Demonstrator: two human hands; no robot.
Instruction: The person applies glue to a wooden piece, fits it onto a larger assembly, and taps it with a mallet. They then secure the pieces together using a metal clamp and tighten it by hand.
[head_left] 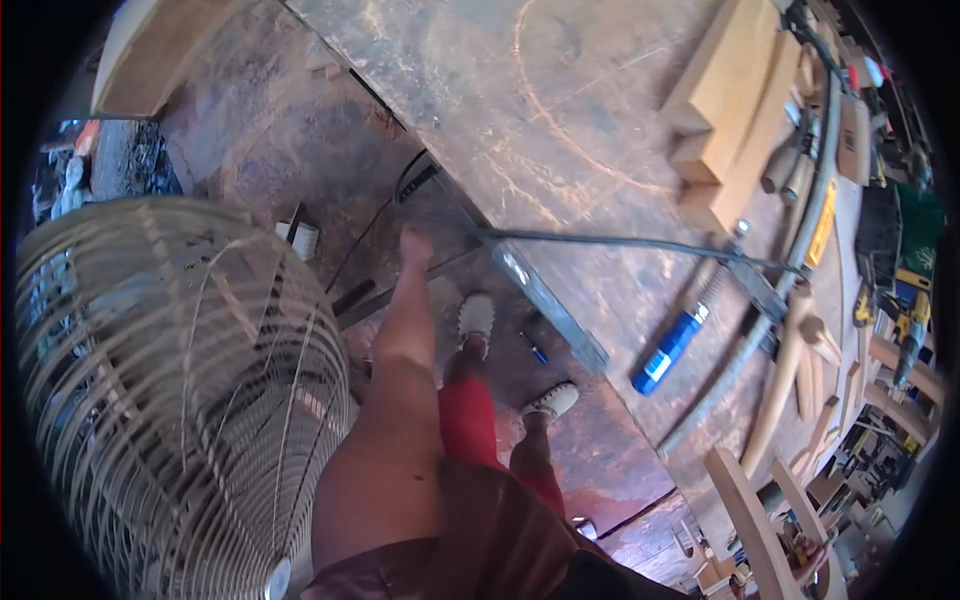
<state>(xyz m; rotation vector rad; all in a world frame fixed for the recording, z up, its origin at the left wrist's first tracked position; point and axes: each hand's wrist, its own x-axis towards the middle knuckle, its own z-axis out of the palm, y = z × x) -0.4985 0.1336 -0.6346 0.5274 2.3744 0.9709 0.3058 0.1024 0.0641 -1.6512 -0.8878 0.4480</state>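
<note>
My left arm reaches away from me, past the edge of the workbench. At its end my left hand [415, 247] looks closed; its fingers are small and partly blurred. A dark cable [610, 240] runs nearly straight across the bench and over its edge to this hand, which seems to grip it. Close by, a black power strip or socket [417, 184] lies by the bench edge. A grey metal bar [550, 308] rests along that edge. My right hand is out of view.
A large wire fan guard [190, 400] fills the left side. On the bench [470, 90] lie stacked wooden pieces [730, 130], a blue-handled tool [668, 352], a long clamp [755, 285] and curved wooden parts [778, 380]. Power drills [912, 335] sit at far right. Two shoes [477, 318] show on the floor.
</note>
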